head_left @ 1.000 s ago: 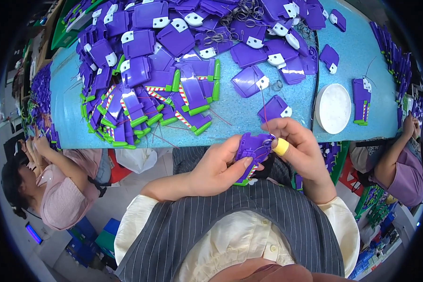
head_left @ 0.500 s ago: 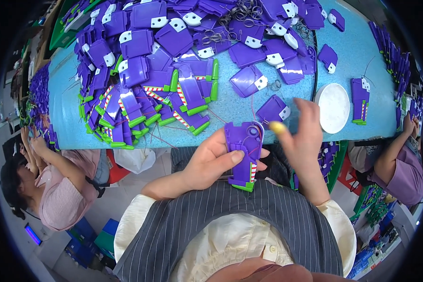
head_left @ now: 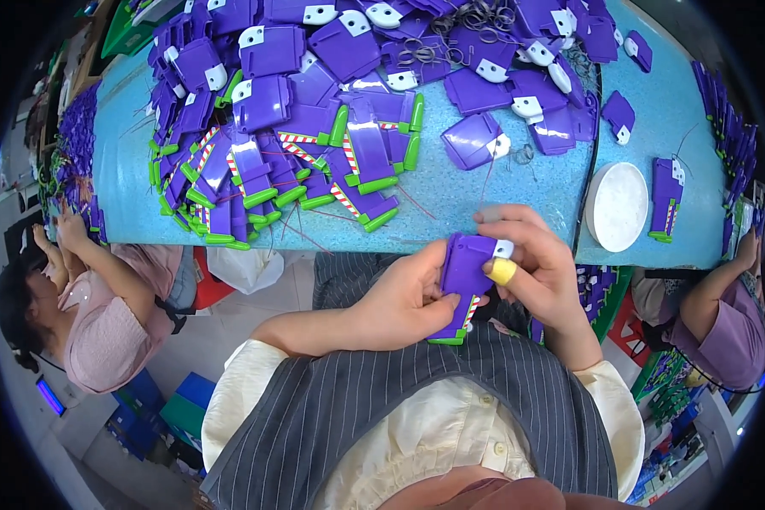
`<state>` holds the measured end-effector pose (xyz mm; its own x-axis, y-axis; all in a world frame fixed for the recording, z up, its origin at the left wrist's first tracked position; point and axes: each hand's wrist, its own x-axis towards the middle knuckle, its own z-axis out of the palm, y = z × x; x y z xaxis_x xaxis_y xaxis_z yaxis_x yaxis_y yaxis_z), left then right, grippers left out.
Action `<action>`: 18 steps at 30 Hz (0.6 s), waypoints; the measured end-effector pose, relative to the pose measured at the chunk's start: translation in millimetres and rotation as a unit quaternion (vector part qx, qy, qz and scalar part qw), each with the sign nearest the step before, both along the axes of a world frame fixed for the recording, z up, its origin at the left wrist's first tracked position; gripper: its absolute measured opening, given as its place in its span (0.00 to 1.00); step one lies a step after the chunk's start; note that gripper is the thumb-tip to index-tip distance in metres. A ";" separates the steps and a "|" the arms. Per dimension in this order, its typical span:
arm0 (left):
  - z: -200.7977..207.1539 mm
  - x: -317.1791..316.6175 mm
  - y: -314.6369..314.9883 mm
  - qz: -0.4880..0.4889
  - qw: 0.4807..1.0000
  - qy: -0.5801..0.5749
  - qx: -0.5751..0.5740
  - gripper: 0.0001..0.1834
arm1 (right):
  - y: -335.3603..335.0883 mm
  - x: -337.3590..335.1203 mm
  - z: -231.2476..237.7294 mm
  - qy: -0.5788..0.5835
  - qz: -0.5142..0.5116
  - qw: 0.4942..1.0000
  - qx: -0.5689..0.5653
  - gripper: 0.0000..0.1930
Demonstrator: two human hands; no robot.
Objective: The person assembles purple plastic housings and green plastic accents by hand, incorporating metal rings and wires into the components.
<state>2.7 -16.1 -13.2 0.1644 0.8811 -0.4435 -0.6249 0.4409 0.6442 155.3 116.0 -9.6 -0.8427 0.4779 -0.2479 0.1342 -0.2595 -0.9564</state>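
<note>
We hold the part (head_left: pixel 463 274) before our vest (head_left: pixel 357 387), just short of the near edge of the table (head_left: pixel 548 194). Our left hand (head_left: pixel 402 297) grasps it, the thumb laid across its lower half and the other fingers mostly hidden behind. The part stands nearly upright, slightly tilted, purple, with a white corner at top right, a red-and-white striped strip lower down and a green end at the bottom. Our right hand (head_left: pixel 534 265) is at that white corner: its thumb, wrapped in yellow tape (head_left: pixel 502 272), touches the part there, while the forefinger is lifted above, its tip blurred; we cannot tell whether its hidden fingers grip anything. A loose panel (head_left: pixel 474 140) lies beyond, with a small coil (head_left: pixel 524 154) just beside it. To our left we have a heap of green-tipped pieces (head_left: pixel 370 157), and farther back many white-cornered panels (head_left: pixel 272 51) with coils strewn among them. A black cord (head_left: pixel 599 106) runs along our right, near a white bowl (head_left: pixel 592 208). Co-workers sit at either side of us, one in pink (head_left: pixel 110 327), one in purple (head_left: pixel 722 297).
</note>
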 end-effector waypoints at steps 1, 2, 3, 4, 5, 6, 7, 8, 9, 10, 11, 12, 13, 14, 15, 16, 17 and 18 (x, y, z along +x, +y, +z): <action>0.5 -0.8 0.3 0.002 1.000 -0.001 0.000 0.24 | 0.4 -2.2 -1.0 -0.011 -0.004 0.999 -0.050 0.16; 0.8 -1.7 0.7 0.000 1.000 0.006 0.000 0.24 | 0.6 -4.2 -1.7 -0.021 -0.008 0.995 -0.099 0.16; 1.1 -2.5 0.8 -0.003 1.000 0.014 0.000 0.24 | -0.4 -5.9 -2.1 -0.022 -0.006 0.995 -0.100 0.16; 1.2 -4.5 1.2 -0.001 1.000 0.014 -0.001 0.24 | -2.2 -7.1 -2.1 -0.014 -0.011 0.997 -0.074 0.16; 1.0 -7.5 2.2 -0.030 0.999 0.016 0.006 0.26 | -2.9 -7.9 -2.3 -0.007 -0.017 0.999 -0.047 0.15; 1.3 -9.3 3.1 -0.058 0.998 0.017 0.012 0.29 | -1.9 -7.6 -2.2 -0.008 -0.016 0.999 -0.047 0.15; 1.6 -10.3 4.4 -0.058 0.998 0.016 0.012 0.29 | -0.1 -6.6 -2.2 0.011 -0.015 0.998 -0.066 0.16; 1.9 -11.1 5.7 -0.066 0.998 0.004 0.019 0.29 | 0.8 -5.7 -1.8 0.030 -0.014 0.996 -0.084 0.16; 2.1 -11.6 7.6 -0.073 0.997 -0.007 0.027 0.29 | 0.9 -5.0 -2.7 0.030 -0.015 0.996 -0.083 0.16; 2.1 -11.6 9.0 -0.075 0.997 -0.007 0.028 0.29 | 0.3 -3.8 -4.5 0.031 -0.018 0.996 -0.082 0.16; 2.1 -11.4 10.1 -0.078 0.997 -0.008 0.019 0.29 | 0.0 -2.5 -4.9 0.033 -0.021 0.996 -0.081 0.16; 1.6 -10.8 10.3 -0.082 0.997 -0.008 0.008 0.29 | -1.4 -2.0 -3.3 0.033 -0.023 0.996 -0.081 0.16; 1.5 -10.1 10.1 -0.084 0.996 -0.007 0.009 0.29 | -3.5 -2.1 -0.3 0.010 -0.037 0.997 -0.066 0.15; 1.5 -9.2 9.4 -0.088 0.996 -0.001 0.011 0.28 | -5.2 -1.3 2.0 -0.013 -0.050 0.997 -0.051 0.15; 1.4 -8.2 8.5 -0.091 0.996 0.007 0.012 0.28 | -5.9 0.9 2.0 -0.012 -0.050 0.997 -0.051 0.15; 2.3 -6.8 7.9 -0.090 0.996 0.009 0.012 0.28 | -6.3 3.5 1.7 -0.033 -0.032 0.999 -0.006 0.17; 3.8 -5.4 7.4 -0.089 0.996 0.028 0.017 0.26 | -7.1 5.5 1.6 -0.055 -0.013 0.998 0.039 0.19; 5.1 -4.6 8.0 -0.090 0.995 0.045 0.023 0.24 | -9.4 5.4 3.8 -0.054 -0.015 0.998 0.040 0.19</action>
<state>-1.9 -8.1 -8.1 0.2822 0.8612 -0.4228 -0.4776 0.5083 0.7166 160.7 106.6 -5.8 -0.7989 0.5235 -0.2962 0.2305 -0.1884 -0.9547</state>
